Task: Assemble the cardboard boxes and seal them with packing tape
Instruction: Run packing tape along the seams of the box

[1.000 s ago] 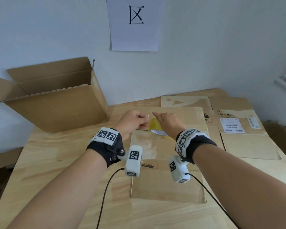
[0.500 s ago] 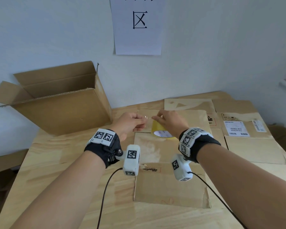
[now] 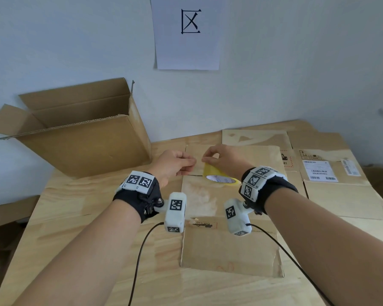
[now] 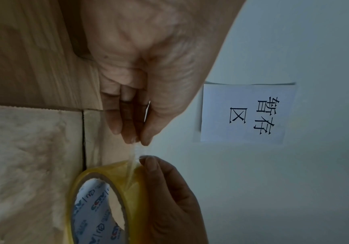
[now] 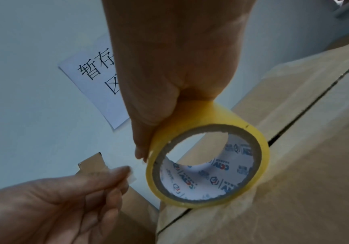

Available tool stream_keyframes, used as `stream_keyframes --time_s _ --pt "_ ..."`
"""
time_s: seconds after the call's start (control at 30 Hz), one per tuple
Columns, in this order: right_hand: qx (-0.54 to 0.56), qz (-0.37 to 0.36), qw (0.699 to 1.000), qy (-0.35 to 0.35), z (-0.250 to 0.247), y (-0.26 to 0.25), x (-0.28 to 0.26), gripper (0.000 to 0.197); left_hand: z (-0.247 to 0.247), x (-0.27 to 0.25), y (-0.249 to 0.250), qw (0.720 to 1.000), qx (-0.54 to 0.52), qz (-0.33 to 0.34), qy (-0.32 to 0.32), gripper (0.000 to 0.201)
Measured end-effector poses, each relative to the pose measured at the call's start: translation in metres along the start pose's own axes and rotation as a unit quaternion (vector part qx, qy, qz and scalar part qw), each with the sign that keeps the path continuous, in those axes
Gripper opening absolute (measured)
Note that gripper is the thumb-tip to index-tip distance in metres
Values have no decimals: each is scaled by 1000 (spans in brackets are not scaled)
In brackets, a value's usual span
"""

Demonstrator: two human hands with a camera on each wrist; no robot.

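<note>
Head view: one roll of yellow-tinted transparent packing tape on a printed paper core is held over the middle seam of a closed brown cardboard box, the landmark here; the right hand grips the roll, fingers curled over its top; the left hand, just left of the roll, has its fingers drawn together in a pinch. One open brown cardboard carton stands left of and behind the landmark box, flaps up; flattened cardboard sheets lie right of it, at least three, the exact count unclear; one white paper sign hangs on the wall behind.

Left wrist view: thumb and fingertips of the left hand pinch the free end of a clear tape strip that runs to the roll; the right hand clasps the roll, which is close over the box seam.

Right wrist view: the right hand wraps the rim of the roll; the left hand pinches the strip end beside it.

Progress, as a judgement: the landmark box is folded shut but its seam looks untaped; the tape is only started; laying, pressing and cutting remain; the open carton and the flat sheets remain to be done.
</note>
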State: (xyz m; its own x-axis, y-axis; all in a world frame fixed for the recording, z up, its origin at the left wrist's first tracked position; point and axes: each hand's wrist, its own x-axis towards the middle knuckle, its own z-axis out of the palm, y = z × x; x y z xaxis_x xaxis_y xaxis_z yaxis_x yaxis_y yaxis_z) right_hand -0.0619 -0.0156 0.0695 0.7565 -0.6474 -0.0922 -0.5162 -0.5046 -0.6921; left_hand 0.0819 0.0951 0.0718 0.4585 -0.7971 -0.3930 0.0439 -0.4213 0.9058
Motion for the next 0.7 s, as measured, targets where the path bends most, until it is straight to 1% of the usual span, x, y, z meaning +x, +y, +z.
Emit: stream_keyframes --time_s 0.07,0.17,0.3,0.4,0.47,0.53,0.57,0.6,0.63,0.7 --pt "-14 -4 1000 -3 2 -2 2 16 -3 1 0 1000 2 2 -1 17" --pt "-34 2 999 13 11 -3 4 12 -7 2 0 1000 9 8 -3 14" --pt "-11 24 999 41 17 0 2 11 -15 4 -2 1000 9 8 -22 18" --pt "12 37 998 46 12 -1 3 13 -12 4 -7 999 -4 20 -25 18" --pt "21 40 998 51 11 1 3 12 -7 3 -14 999 -42 27 17 19" --pt "26 38 997 62 12 4 2 12 -7 5 -26 993 -75 17 85 28" --pt "29 39 997 66 12 5 1 12 -10 9 -33 993 -56 8 108 34" --pt "30 40 996 68 12 5 1 11 -15 12 -42 993 -14 -6 115 39" --pt "30 41 996 67 12 5 1 11 -19 15 -51 993 35 -23 111 42" --pt "29 42 997 64 13 3 2 12 -18 16 -63 989 113 -48 76 50"
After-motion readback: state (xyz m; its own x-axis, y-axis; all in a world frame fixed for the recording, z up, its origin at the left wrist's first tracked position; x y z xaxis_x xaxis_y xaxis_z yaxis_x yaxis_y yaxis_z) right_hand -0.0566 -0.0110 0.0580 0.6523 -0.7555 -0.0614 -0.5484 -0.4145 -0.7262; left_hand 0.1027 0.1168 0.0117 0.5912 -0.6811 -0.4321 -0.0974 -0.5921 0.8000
